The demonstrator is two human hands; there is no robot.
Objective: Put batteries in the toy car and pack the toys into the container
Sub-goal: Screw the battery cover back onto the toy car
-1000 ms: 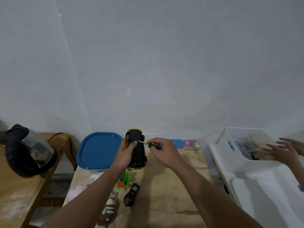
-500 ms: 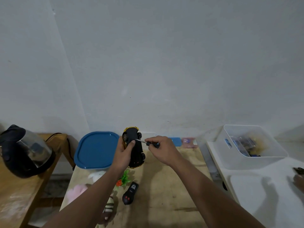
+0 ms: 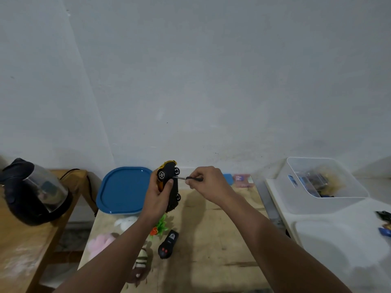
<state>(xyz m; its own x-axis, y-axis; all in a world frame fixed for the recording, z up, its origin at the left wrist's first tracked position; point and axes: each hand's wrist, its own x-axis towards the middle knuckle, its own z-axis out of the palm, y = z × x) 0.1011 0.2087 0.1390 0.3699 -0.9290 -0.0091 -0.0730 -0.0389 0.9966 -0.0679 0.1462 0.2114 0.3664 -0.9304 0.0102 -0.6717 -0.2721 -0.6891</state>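
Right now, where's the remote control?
The remote control lies on the wooden table in the head view, near its front, just right of the left forearm, below the green plastic plant.

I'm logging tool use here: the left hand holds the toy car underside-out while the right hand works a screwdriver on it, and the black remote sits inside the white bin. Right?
Not quite. In the head view the remote lies on the wooden table, not inside the white bin. The rest holds: the left hand holds the toy car underside-out while the right hand works the screwdriver on it.
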